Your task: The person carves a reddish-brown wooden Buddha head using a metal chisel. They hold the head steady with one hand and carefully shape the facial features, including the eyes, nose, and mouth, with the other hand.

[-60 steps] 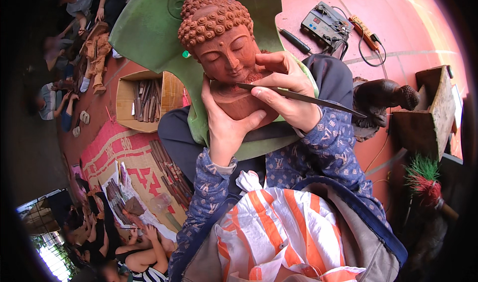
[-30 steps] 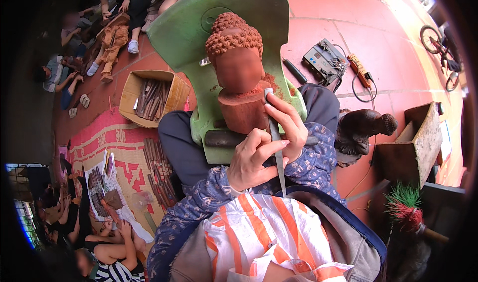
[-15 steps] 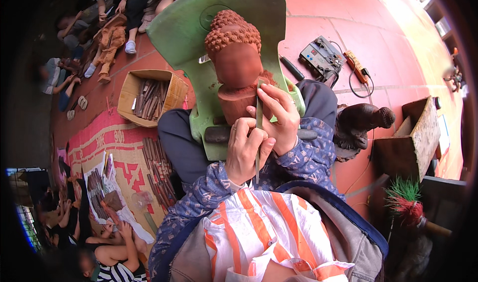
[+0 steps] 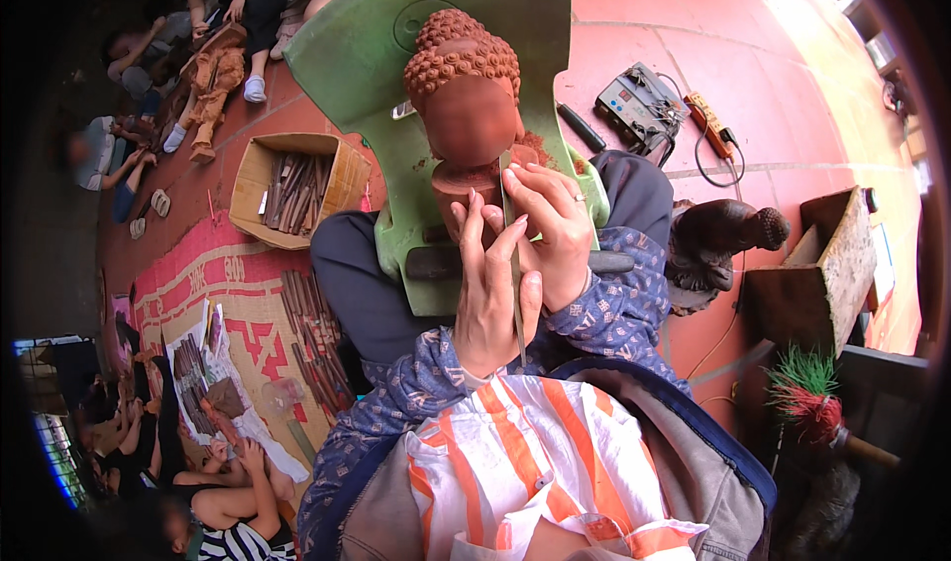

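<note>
A reddish carved wooden head (image 4: 475, 71) with tight curls lies tilted back on a green plastic chair (image 4: 342, 51) before me. Its face is blurred. My right hand (image 4: 553, 232), with a ring on one finger, grips a thin flat metal file (image 4: 516, 279) whose far tip lies against the neck block of the carving. My left hand (image 4: 485, 289) is beside it, fingers stretched toward the block and thumb apart. The file passes between that thumb and the fingers. Reddish dust lies around the neck. A dark round-handled bar (image 4: 434, 264) lies across the chair below the carving.
A cardboard box (image 4: 347, 180) of chisels stands at left, near more tools (image 4: 315, 343) on a patterned mat (image 4: 178, 284). Right are a control box (image 4: 634, 105), a power strip (image 4: 705, 115), a dark figurine (image 4: 718, 244), a wooden box (image 4: 822, 274) and a brush (image 4: 807, 388). People sit at left.
My left hand's fingers have uncurled from around the file and stretched forward toward the carving. The right hand and the file's tip have shifted slightly left.
</note>
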`<state>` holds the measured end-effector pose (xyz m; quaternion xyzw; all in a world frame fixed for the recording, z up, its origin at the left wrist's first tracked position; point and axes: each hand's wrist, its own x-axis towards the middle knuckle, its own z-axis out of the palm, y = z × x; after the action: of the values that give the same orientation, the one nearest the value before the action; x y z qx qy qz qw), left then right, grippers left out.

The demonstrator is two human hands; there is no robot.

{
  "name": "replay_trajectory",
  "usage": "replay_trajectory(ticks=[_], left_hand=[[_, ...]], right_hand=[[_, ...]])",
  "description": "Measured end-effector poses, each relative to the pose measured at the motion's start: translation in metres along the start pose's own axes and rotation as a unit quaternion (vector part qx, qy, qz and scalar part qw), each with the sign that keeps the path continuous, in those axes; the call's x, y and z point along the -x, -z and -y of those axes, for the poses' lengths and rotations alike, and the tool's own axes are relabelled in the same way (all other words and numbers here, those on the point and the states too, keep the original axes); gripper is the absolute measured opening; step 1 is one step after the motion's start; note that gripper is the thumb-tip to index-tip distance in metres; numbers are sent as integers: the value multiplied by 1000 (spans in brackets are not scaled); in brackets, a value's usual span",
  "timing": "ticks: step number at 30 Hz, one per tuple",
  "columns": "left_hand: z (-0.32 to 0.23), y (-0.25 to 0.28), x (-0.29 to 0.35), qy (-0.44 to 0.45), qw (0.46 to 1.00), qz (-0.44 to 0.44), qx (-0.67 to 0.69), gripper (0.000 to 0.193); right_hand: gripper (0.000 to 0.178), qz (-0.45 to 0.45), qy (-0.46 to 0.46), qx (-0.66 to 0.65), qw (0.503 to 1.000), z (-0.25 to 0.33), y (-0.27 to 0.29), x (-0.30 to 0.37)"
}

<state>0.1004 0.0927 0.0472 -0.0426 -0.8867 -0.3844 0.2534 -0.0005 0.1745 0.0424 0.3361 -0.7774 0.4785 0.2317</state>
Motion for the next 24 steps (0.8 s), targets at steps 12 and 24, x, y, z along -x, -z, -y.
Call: replay_trajectory(ticks=[12, 24], left_hand=[[24, 13, -9, 115, 988, -74, -74, 106], [53, 7, -10, 193, 979, -44, 41, 97]], right_hand=[[27, -22, -86, -89, 992, -1, 8, -4], [24, 19, -48, -107, 993, -4, 15, -6]])
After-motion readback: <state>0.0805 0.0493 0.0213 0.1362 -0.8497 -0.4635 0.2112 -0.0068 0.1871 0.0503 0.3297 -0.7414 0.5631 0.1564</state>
